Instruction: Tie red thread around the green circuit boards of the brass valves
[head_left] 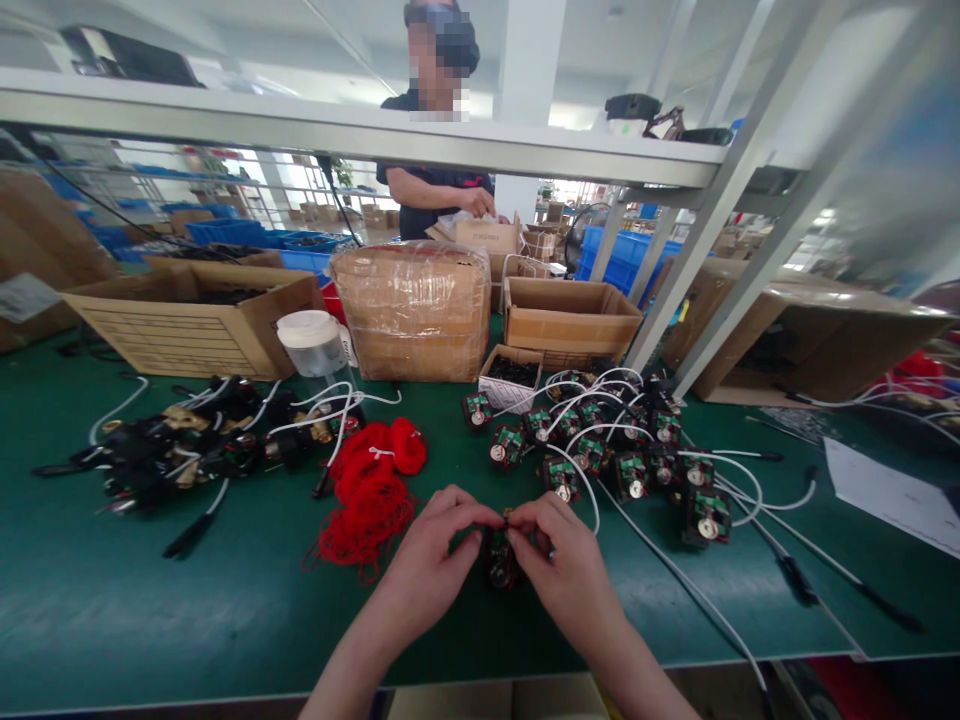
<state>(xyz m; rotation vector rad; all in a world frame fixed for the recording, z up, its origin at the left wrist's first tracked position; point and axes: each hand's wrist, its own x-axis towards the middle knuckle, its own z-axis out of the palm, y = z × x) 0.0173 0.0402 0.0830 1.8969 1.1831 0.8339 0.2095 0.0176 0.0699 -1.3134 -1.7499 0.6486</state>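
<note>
Near the front edge of the green table, a small black electrical unit [499,568] sits between my two hands. From its left side, my left hand [435,552] is closed, with the fingertips pinching at the unit's top end. My right hand [564,562] is closed on the other side, thumb and forefinger at that same end. A tiny brass-coloured part shows at the fingertips; what exactly is pinched there is too small to make out. Similar black units with green circuit boards [634,475] and white cables lie to the right. Red thread bundles [367,520] lie left of my left hand.
Black and brass assemblies [180,445] are heaped at the left. Behind stand a taped carton [416,310], an open carton [570,315], a small box of black parts [511,375] and a lidded plastic jar [313,345]. Across the shelf, a person [442,190] handles a box.
</note>
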